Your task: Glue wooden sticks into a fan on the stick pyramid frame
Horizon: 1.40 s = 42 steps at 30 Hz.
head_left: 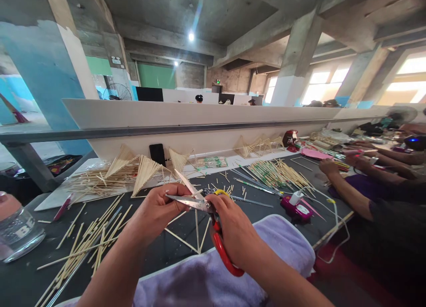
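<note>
My right hand [234,225] grips a pair of scissors [191,202] with red handles. Their blades are spread apart and point to the left. Between the blades shows the end of a short, thin wooden stick [198,194], pinched by my left hand [163,209]; my fingers hide most of it. Directly below both hands, a triangular frame of thin sticks [199,249] lies on the dark tabletop. A purple towel [279,240] covers the near edge under my right forearm.
Loose sticks [76,249] and a clear bottle [21,231] are at left. Fan-shaped stick pieces [146,171] and a black phone [157,155] stand along the back. Bundled sticks [279,171] and a magenta device [296,208] with white cable lie right, near another person's arm [349,191].
</note>
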Available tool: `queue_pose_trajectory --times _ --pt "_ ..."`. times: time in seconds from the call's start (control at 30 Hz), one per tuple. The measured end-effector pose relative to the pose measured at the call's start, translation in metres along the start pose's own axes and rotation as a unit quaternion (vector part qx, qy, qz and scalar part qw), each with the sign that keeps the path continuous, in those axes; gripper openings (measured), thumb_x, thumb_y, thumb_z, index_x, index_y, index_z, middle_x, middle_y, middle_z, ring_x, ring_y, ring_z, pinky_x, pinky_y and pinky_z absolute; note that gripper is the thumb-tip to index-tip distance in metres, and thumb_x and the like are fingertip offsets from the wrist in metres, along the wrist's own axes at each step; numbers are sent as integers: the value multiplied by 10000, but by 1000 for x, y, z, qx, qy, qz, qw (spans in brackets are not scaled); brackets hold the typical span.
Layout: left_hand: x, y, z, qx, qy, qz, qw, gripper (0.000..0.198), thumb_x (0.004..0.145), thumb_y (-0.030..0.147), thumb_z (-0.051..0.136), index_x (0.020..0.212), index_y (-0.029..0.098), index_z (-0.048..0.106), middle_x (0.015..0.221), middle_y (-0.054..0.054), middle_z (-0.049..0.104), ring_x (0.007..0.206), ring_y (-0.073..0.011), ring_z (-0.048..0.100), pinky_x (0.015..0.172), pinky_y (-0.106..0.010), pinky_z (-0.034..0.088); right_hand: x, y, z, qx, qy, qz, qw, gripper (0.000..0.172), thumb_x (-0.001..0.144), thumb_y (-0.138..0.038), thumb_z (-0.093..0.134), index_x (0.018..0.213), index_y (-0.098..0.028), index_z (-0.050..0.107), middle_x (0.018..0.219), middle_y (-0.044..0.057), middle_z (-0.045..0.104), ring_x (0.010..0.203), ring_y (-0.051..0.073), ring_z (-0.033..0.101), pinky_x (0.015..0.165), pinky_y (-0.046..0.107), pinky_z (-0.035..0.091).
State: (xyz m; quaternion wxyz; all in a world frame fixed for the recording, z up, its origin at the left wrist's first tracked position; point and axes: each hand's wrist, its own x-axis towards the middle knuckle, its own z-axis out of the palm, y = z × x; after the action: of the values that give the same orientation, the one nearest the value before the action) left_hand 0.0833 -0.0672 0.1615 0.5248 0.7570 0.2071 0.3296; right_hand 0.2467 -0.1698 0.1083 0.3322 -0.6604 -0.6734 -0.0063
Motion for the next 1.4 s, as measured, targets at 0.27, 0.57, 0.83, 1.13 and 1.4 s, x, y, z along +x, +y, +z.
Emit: queue_pose_trajectory --times 0.27,0.57,0.83,1.13,1.4 --pt "3 -8 -1 -14 -15 -17 1000 145 700 268 649 678 129 615 627 -7 529 583 -92 433 529 -206 312 5 3 -1 5 -11 -18 1000 563 682 3 434 1179 -261 440 1014 48 509 886 178 496 786 331 403" --pt "0 -3 5 -18 -16 3 1000 150 750 258 589 661 139 610 602 -6 537 579 -102 456 548 -216 342 5 11 5 32 3 -45 998 535 609 -45 480 1117 -213 462 959 42 524 801 160 488 716 293 402" --pt "-1 -15 16 107 117 49 986 153 760 295 601 736 150 643 649 -3 588 629 -123 499 558 -214 357 4 8 5 52 22 -8 998 516 579 -30 470 1062 -213 482 926 34 556 799 164 491 708 283 388" --pt "0 -18 17 -53 52 22 997 67 723 219 618 704 155 618 555 27 516 518 -76 421 488 -192 305 -7 7 1 23 11 -5 1000 500 580 -51 463 1051 -219 472 914 30 530 763 161 478 683 288 386" --pt "6 -19 10 -74 -72 -57 993 183 757 317 598 697 148 562 524 31 483 431 -50 316 409 -181 205 -9 23 6 19 4 -25 1000 543 567 -64 485 1089 -214 481 933 36 558 747 156 495 669 275 391"
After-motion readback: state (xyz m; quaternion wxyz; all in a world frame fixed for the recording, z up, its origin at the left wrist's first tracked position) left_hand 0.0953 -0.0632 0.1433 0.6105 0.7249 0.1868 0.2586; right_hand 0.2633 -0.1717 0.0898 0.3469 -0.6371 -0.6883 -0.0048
